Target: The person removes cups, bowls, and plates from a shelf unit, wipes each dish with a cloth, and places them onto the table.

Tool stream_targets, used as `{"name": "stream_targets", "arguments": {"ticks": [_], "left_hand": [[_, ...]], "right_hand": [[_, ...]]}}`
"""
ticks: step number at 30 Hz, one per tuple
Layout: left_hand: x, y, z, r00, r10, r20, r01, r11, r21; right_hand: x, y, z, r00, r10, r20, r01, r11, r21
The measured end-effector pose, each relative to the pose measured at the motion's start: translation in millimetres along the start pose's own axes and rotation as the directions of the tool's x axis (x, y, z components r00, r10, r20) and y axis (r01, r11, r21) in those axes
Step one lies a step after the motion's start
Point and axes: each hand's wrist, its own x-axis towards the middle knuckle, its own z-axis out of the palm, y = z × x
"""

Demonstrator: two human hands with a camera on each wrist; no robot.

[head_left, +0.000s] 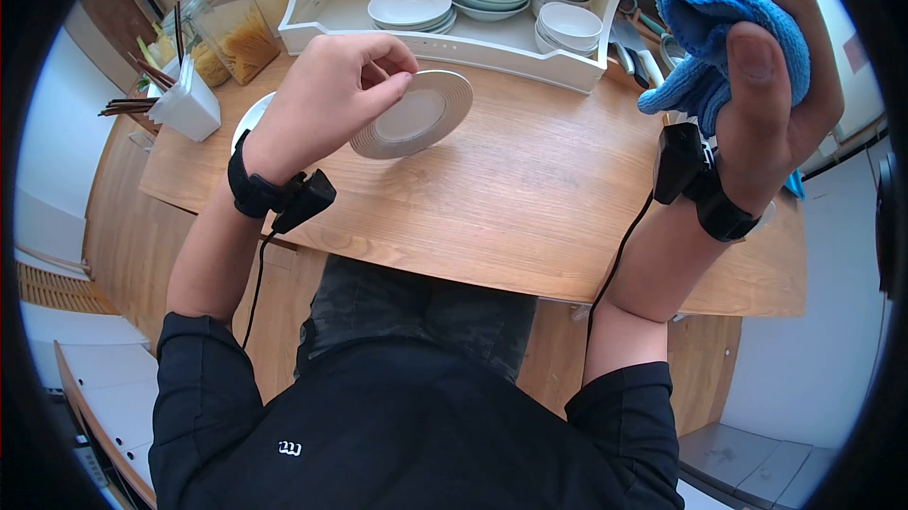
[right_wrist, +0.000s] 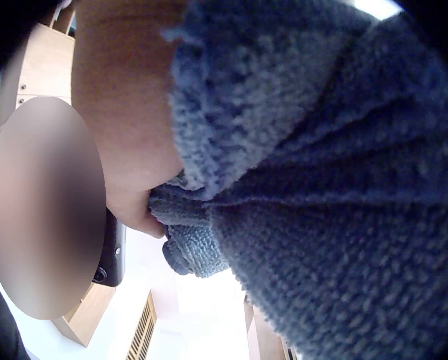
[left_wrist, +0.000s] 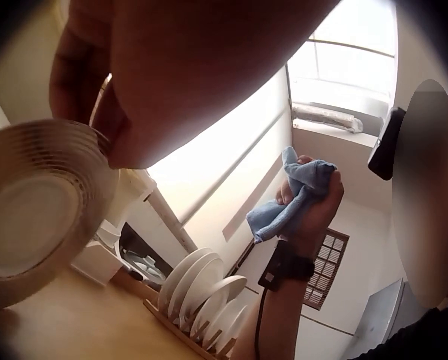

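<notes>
My left hand (head_left: 345,94) pinches the rim of a plate (head_left: 416,118) with ringed edges, holding it tilted over the wooden table. The left wrist view shows the same plate (left_wrist: 37,210) close up, thumb and fingers at its edge. Raised at the upper right, my right hand (head_left: 790,75) grips a bunched blue cloth (head_left: 738,28). In the right wrist view the cloth (right_wrist: 336,172) fills most of the picture and hides much of the fingers. Plate and cloth are well apart. Part of another white plate (head_left: 251,122) shows behind my left wrist.
A white shelf (head_left: 445,51) at the back holds stacked plates (head_left: 411,7) and bowls (head_left: 570,23). At the left stand a white holder (head_left: 192,103) with chopsticks and a clear container (head_left: 248,42) of pasta. The left wrist view shows a rack (left_wrist: 183,330) of upright plates (left_wrist: 198,285).
</notes>
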Motion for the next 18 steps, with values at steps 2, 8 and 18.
{"name": "stream_targets", "arguments": {"ticks": [2, 8, 18], "left_hand": [[1, -4, -1, 1.000, 0.019, 0.000, -0.019, 1.000, 0.014], [7, -10, 4, 0.967, 0.253, -0.027, -0.249, 0.963, 0.105], [22, -13, 22, 0.954, 0.283, -0.098, -0.269, 0.953, 0.138]], "right_hand": [[-2, 2, 3, 0.999, -0.020, -0.036, 0.019, 1.000, -0.023], [-1, 4, -1, 1.000, -0.016, -0.006, 0.016, 0.999, -0.034], [-9, 24, -6, 1.000, -0.023, 0.008, 0.023, 0.999, 0.036]]}}
